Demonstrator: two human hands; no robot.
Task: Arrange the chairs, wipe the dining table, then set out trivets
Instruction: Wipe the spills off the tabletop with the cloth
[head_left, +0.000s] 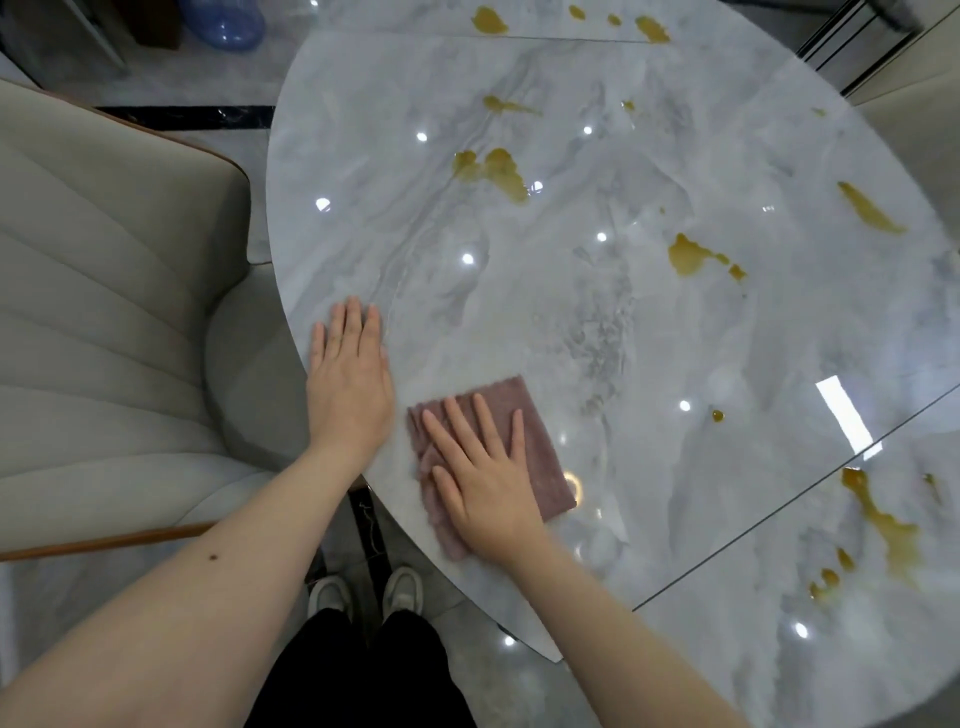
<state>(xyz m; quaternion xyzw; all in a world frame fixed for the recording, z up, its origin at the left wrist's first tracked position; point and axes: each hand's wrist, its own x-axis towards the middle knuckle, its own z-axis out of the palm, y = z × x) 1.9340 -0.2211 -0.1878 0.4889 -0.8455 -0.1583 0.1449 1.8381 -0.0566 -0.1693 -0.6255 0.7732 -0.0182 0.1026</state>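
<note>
A round grey marble dining table (597, 312) fills the middle and right of the head view. A folded mauve cloth (535, 441) lies flat near its front left edge. My right hand (483, 478) presses flat on the cloth with fingers spread. My left hand (350, 374) rests flat and open on the bare tabletop just left of the cloth, at the table's rim. Several yellow-brown spill stains mark the marble, one near the middle (493, 171), one to the right (696, 254) and one at the front right (883, 525).
A beige padded chair (104, 312) with a wooden-trimmed edge stands left of the table, its seat partly under the rim. A blue plastic jug (228, 26) sits on the floor at the top left. My feet in white shoes (363, 592) stand on glossy floor tiles.
</note>
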